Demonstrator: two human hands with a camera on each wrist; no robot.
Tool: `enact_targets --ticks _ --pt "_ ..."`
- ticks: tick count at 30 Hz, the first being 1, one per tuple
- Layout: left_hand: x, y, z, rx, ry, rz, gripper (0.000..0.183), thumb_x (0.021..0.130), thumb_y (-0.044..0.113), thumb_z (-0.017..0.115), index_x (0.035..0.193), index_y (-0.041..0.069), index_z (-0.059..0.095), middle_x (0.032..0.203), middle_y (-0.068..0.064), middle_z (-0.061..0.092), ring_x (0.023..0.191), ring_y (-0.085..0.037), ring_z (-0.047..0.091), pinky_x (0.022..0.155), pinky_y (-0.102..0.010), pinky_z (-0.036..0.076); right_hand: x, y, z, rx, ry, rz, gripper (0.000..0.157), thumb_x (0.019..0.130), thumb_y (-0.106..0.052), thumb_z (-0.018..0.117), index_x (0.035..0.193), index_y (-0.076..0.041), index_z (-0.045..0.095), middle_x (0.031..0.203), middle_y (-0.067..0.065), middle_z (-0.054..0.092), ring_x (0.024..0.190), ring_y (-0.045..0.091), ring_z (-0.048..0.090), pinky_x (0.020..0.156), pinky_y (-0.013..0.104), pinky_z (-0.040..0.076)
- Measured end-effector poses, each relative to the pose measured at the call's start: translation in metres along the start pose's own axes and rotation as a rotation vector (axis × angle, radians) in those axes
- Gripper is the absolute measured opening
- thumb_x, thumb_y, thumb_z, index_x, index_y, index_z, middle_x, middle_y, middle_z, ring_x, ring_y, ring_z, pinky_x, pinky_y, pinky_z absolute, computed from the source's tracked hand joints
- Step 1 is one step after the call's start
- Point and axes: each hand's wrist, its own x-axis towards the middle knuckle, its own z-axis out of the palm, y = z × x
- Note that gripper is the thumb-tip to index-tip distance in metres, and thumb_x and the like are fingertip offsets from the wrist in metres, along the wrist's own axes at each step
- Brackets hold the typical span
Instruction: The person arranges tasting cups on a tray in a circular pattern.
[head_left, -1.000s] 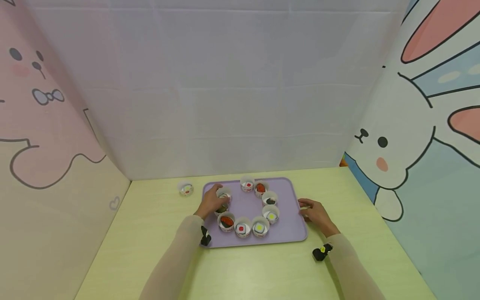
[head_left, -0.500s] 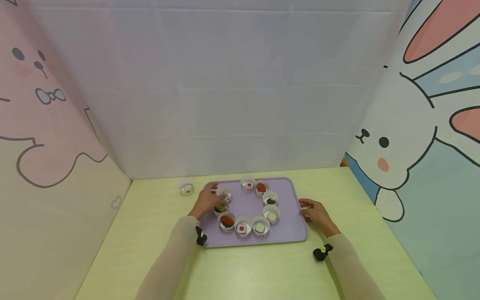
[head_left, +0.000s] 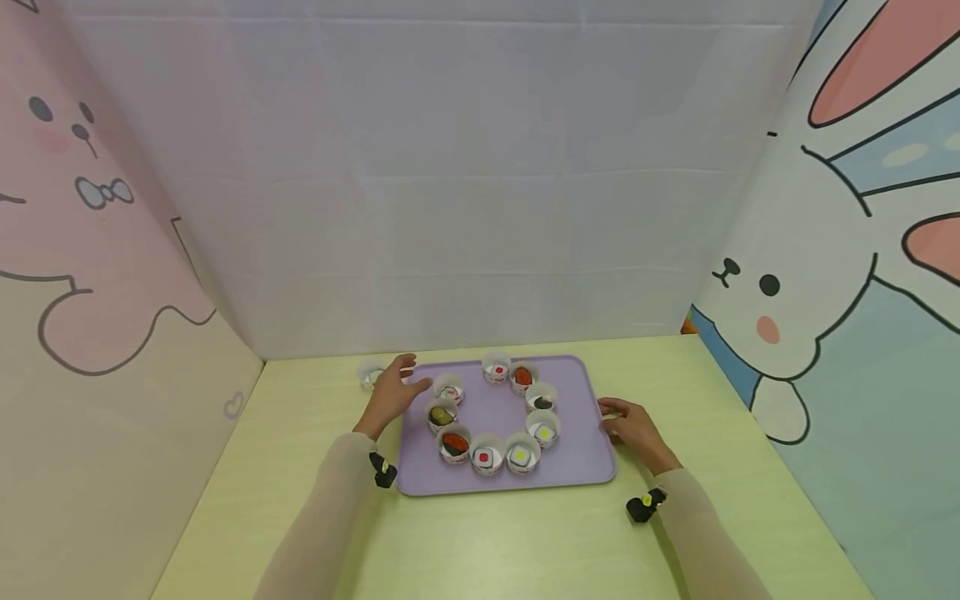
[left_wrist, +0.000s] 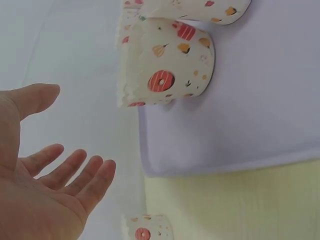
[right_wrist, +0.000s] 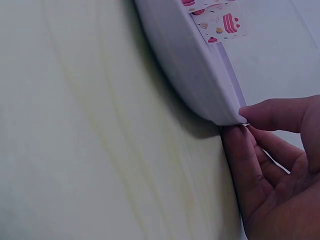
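Observation:
My left hand (head_left: pixel 392 395) is empty, its fingers spread, above the left rim of a lilac tray (head_left: pixel 487 412). Just beyond its fingers, partly hidden by them, a lone white paper cup (head_left: pixel 368 375) stands on the table. In the left wrist view the hand is apart from a dessert-printed paper cup (left_wrist: pixel 167 65) on the tray. My right hand (head_left: pixel 633 431) pinches the tray's right rim, thumb on top and fingers below, as the right wrist view shows. Several paper cups with toy sushi, such as a red-topped piece (head_left: pixel 453 444) and a yellow-centred roll (head_left: pixel 521 455), form a ring on the tray.
The tray lies on a pale yellow table (head_left: pixel 510 542). A white curtain (head_left: pixel 480 183) rises behind it, with cartoon-printed panels on the left and right. Black wrist cameras sit on both sleeves. The ring of cups has a gap at its back left.
My left hand has drawn away from the back-left cup on the tray and moved left, toward the lone cup. That tray cup stays in the ring. The right hand keeps its hold.

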Motion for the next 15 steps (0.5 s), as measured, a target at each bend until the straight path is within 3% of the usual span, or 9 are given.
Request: enact_targets --ticks 15 --pt "-0.006 0.002 -0.037 -0.123 0.105 0.006 0.065 0.092 0.029 0.069 0.147 0.012 0.039 0.149 -0.014 0.045 0.137 -0.034 0.044 0.110 -0.049 0.040 -0.001 -0.001 -0.001 -0.001 -0.007 0.009 0.052 0.090 -0.003 0.059 0.141 0.000 0.049 0.131 0.023 0.055 0.100 0.020 0.063 0.071 0.028 0.055"
